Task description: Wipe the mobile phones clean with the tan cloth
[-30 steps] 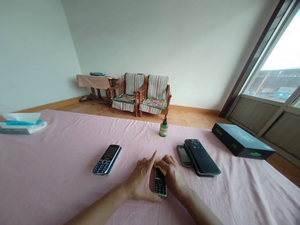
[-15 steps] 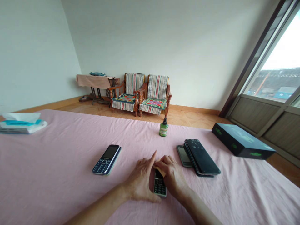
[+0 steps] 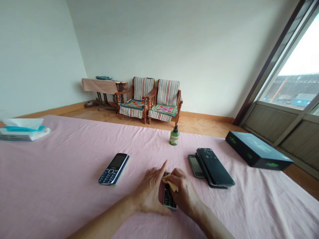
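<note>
A small keypad phone [image 3: 169, 199] lies face up on the pink cloth, partly hidden by both hands. My left hand [image 3: 147, 191] braces it from the left, the thumb at its bottom end and the fingers toward its top, with the index finger raised. Pinched in my right hand [image 3: 184, 189] is a small yellow cloth [image 3: 171, 185], pressed against the phone's upper part. Off to the left rests another keypad phone [image 3: 114, 169], with a dark edge showing beneath it. On the right, a dark smartphone [image 3: 215, 167] tops a stack beside a smaller grey phone [image 3: 196, 166].
A green spray bottle [image 3: 174, 136] stands beyond my hands. At the right edge sits a black box [image 3: 259, 151] with green lettering; a tissue pack [image 3: 23, 132] lies far left. Past the pink-covered surface [image 3: 62, 199] are two wooden chairs [image 3: 164, 96] and a draped table [image 3: 102, 86].
My right hand has shifted slightly with the yellow cloth, so more of the cloth and of the phone's top end shows. My left hand keeps its place.
</note>
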`<state>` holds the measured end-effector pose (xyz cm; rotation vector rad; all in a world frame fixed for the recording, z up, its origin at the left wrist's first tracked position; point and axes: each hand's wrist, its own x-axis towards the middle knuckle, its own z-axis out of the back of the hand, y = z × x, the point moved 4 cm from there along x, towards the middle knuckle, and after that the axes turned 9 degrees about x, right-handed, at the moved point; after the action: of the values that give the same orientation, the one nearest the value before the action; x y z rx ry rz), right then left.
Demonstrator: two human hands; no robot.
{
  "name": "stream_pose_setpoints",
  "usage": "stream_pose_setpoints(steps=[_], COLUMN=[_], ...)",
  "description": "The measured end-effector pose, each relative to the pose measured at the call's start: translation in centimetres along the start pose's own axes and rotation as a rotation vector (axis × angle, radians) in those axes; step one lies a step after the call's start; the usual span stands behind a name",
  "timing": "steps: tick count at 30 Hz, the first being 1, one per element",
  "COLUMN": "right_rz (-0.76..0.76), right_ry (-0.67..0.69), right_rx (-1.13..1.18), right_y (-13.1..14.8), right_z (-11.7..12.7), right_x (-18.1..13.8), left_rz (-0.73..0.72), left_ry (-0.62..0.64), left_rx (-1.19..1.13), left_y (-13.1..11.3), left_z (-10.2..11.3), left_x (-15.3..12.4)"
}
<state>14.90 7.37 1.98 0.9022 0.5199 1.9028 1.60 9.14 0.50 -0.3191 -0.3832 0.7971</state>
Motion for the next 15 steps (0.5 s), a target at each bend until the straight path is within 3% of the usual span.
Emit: stream_pose_setpoints(steps=[5, 15], right_rz=[0.027, -0.081], right_ry=[0.003, -0.092], right_rx=[0.051, -0.191], right_y=[-0.2, -1.4], right_z=[-0.4, 0.1], right_x=[-1.3, -0.2], left_rz=[0.006, 0.041], left_ry=[0.01, 0.006], left_rx=[0.023, 0.014], left_y=[0.2, 0.0], left_z=[-0.2, 0.1], left_x=[0.2, 0.1])
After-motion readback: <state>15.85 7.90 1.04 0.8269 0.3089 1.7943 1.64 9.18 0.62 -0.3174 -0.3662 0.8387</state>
